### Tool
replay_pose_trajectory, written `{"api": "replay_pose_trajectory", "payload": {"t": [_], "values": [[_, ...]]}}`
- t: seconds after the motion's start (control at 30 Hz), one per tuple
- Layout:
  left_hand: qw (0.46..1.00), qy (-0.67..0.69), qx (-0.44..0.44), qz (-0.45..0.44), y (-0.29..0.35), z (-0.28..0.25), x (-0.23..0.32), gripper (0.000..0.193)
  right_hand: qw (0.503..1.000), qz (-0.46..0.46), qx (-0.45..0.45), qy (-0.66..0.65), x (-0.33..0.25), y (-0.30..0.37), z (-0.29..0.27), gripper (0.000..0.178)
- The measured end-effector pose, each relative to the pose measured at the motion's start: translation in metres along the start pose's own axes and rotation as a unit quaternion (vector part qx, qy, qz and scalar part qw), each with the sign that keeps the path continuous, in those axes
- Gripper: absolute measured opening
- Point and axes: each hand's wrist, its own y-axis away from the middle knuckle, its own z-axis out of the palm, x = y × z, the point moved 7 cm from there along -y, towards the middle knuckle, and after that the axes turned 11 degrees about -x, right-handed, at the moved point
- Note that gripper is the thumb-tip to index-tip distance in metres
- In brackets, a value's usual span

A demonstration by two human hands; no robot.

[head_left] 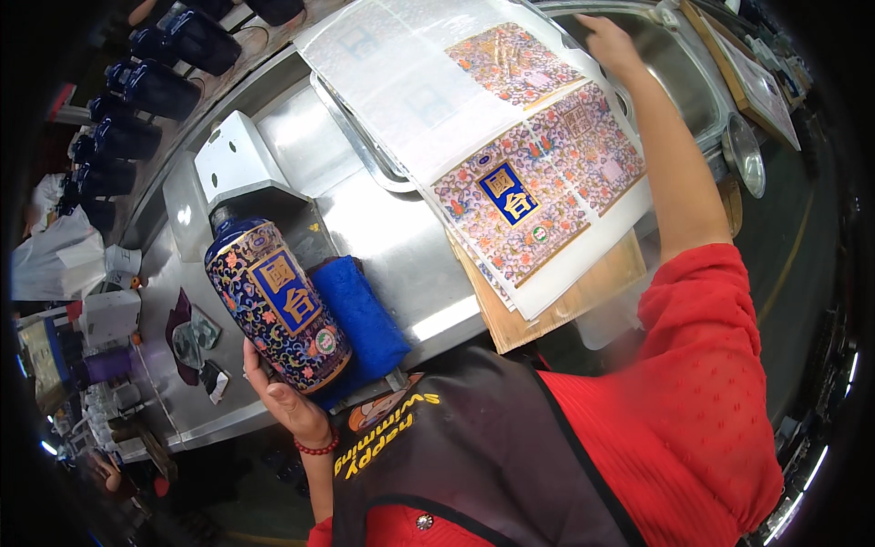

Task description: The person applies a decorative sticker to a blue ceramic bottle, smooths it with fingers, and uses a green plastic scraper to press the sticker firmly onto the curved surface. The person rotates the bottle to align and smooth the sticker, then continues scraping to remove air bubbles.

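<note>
A dark blue bottle [278, 301] with a floral wrap and a blue-and-gold label panel leans on a folded blue cloth [365, 314]. My left hand [290, 401] supports it around the base, with a red bead bracelet at the wrist. My right arm stretches to the far right, where my right hand [612, 47] has its fingers out beside the sink edge, past the printed sheets. Nothing shows in those fingers. Floral decal sheets [602, 173] and a whitish translucent sheet [383, 109] lie stacked on a wooden board [574, 296].
A metal sink [679, 77] is at the far right, with a metal bowl [744, 155] and a framed screen [743, 68] beside it. Behind the bottle stands a white angled holder [241, 159]. Several dark blue bottles [164, 87] line the far left shelf. A steel tray [383, 173] lies partly beneath the sheets.
</note>
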Motion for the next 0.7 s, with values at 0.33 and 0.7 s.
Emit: {"api": "replay_pose_trajectory", "payload": {"t": [0.33, 0.7], "values": [[1.0, -0.006, 0.02, -0.013, 0.002, -0.002, -0.006, 0.088, 0.655, 0.388, -0.113, -0.639, 0.1, 0.081, 0.044, 0.029], [0.999, 0.037, 0.019, -0.002, 0.0, 0.001, -0.007, 0.091, 0.906, 0.247, -0.219, -0.266, 0.035, 0.093, -0.024, 0.037]]}}
